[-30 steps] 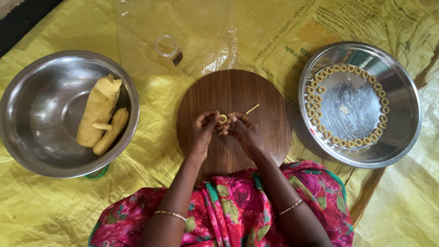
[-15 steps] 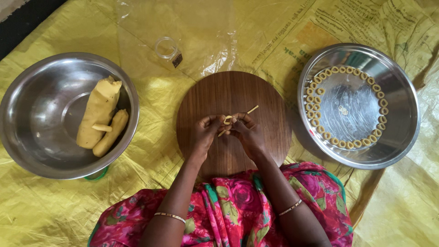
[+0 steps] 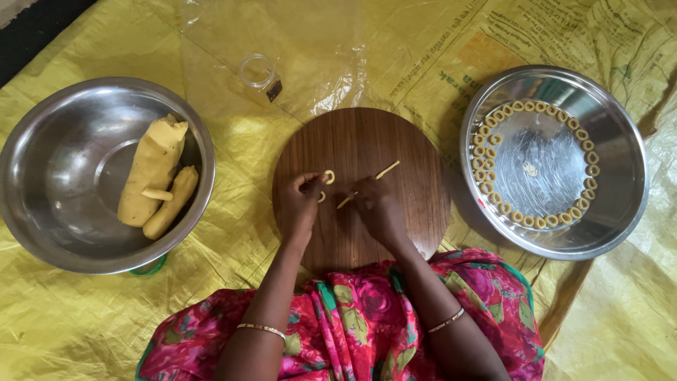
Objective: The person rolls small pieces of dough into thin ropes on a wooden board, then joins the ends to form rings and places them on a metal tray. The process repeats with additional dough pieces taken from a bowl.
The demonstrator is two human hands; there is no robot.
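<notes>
A round wooden board (image 3: 367, 141) lies in front of me on a yellow sheet. My left hand (image 3: 300, 204) rests on the board, its fingertips pinching a small piece of dough beside a small dough ring (image 3: 329, 177). My right hand (image 3: 377, 208) sits close beside it and holds the near end of a thin dough strand (image 3: 384, 171) that points up and to the right across the board. The fingertips of both hands are partly hidden.
On the left, a steel bowl (image 3: 42, 169) holds large dough rolls (image 3: 151, 173). On the right, a steel plate (image 3: 620, 141) carries several dough rings (image 3: 486, 176) set along its rim. A clear ring-shaped lid (image 3: 255, 70) lies on plastic wrap beyond the board.
My hands have moved apart. A finished dough ring now lies free on the board by the left fingertips, and the right hand has drawn the strand away from it.
</notes>
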